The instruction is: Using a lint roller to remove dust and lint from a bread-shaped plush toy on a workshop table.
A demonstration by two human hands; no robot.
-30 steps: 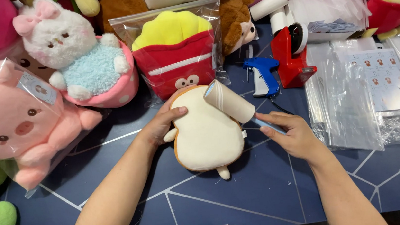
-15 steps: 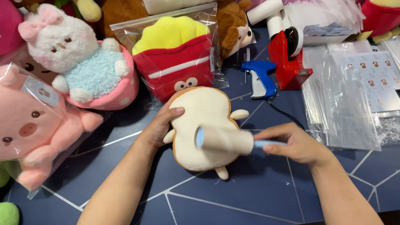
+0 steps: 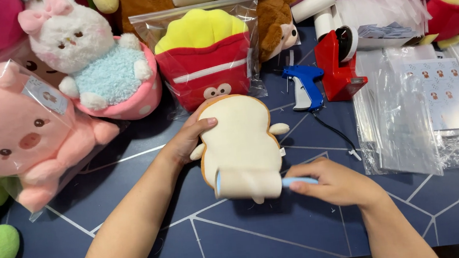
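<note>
On the dark blue worktop, head view, a toast-shaped plush lies flat with its plain cream side up, just below the bagged red fries plush. The left hand rests at the toast plush's upper left edge, fingers spread and pressing on it, not closed around it. The right hand sits at the lower right of the toast plush, fingers clenched on the light blue handle of a lint roller whose cream roll lies across the plush's lower end.

Judged procedure: keep the left hand pinning the plush so it cannot slide; roll in straight, overlapping passes with even, light pressure. A blue tagging gun lies right of the toast plush, well apart.
</note>
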